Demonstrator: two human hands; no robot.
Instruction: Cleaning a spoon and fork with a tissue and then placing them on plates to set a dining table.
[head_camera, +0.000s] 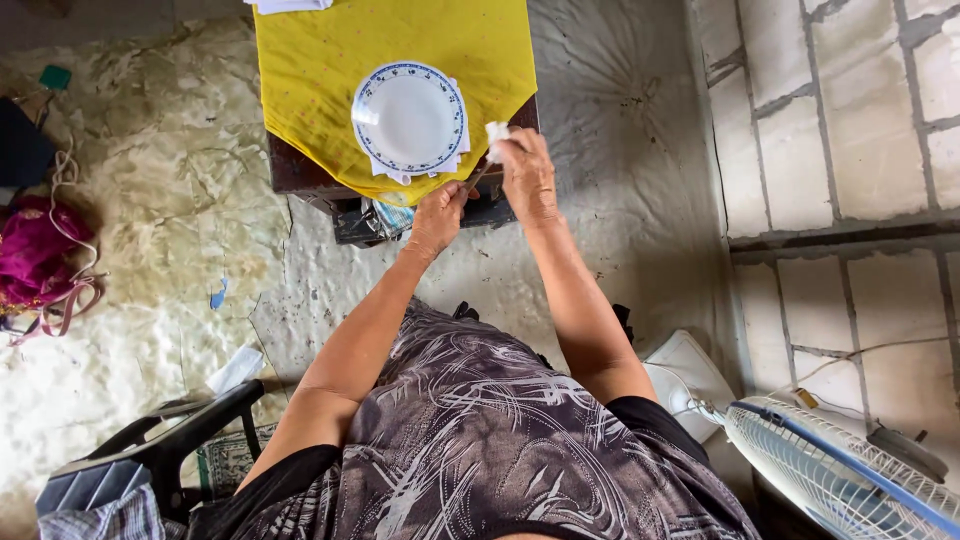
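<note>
Both hands meet at the near edge of a small table draped in a yellow cloth (320, 60). The left hand (437, 215) is curled around the lower end of a thin utensil (477, 177), probably a piece of cutlery (too slim and too covered to tell which kind). The right hand (526, 172) is clenched on a white tissue (496, 135), pressed to the utensil's upper end just beside the cloth's edge.

Just left of the hands, a white plate with a blue patterned rim (409, 117) sits on white paper napkins (455, 160) in the middle of the cloth, close to the tissue but not touching it.

On the worn floor lie a magenta bag (35, 250) at far left and a dark plastic chair (150, 450) at lower left. A white and blue fan (830, 470) stands at lower right beside the block wall (850, 120).
</note>
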